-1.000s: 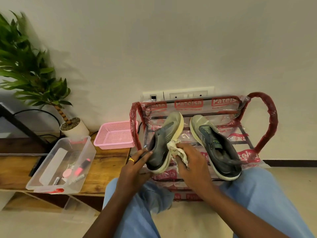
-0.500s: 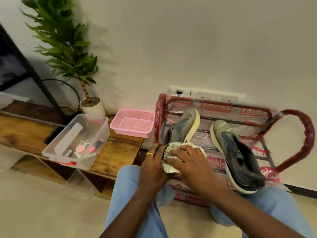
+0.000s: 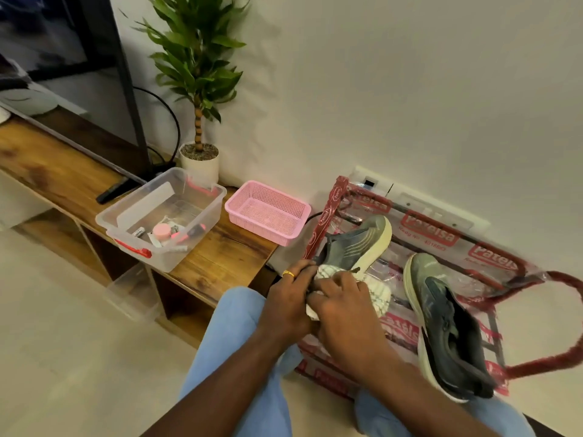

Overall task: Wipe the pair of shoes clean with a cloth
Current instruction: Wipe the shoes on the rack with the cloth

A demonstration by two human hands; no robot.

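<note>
Two grey-green running shoes with pale soles sit on a plastic-wrapped rack (image 3: 435, 238). The left shoe (image 3: 356, 244) is tilted on its side; my left hand (image 3: 288, 298), with a gold ring, grips its heel end. My right hand (image 3: 344, 313) presses a white checked cloth (image 3: 380, 294) over the rear of that shoe, fingers curled on the cloth. The heel is hidden under cloth and hands. The right shoe (image 3: 441, 323) lies untouched on the rack, to the right of my hands.
A wooden bench (image 3: 63, 171) stands to the left, carrying a clear plastic box (image 3: 164, 216) of small items, a pink basket (image 3: 268, 212) and a potted plant (image 3: 198, 89). A screen's stand is behind. My blue-trousered knees are below the rack.
The view has swung left and tilted. My right hand has carried the cloth from the shoe's side sole over its heel end, and both hands now sit close together there.
</note>
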